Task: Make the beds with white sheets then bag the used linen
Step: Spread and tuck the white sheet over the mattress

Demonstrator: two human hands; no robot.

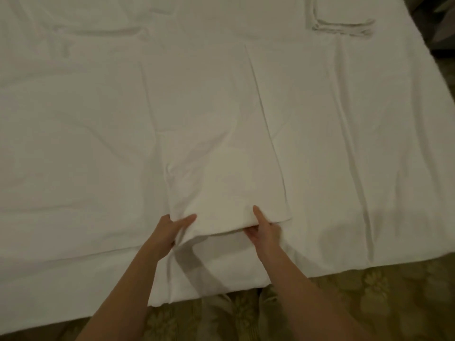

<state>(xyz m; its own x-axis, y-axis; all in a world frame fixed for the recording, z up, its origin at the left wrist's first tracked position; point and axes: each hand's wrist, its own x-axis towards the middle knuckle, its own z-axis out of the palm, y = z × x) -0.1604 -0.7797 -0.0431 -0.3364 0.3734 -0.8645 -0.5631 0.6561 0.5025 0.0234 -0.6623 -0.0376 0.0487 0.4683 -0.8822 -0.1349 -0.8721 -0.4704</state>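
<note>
Gripping the near end of a folded white sheet (221,153), the left hand (170,230) and right hand (264,228) each pinched a corner, thumb on top, fingers curled beneath. The sheet lay lengthwise mid-bed, its near end just inside the bed's (73,279) foot edge. Judged step: unfolding linen for bed-making. Next move likely calls for spreading it sideways. Beyond the sheet, near the bed's far right corner, lay another folded linen piece (344,25).
</note>
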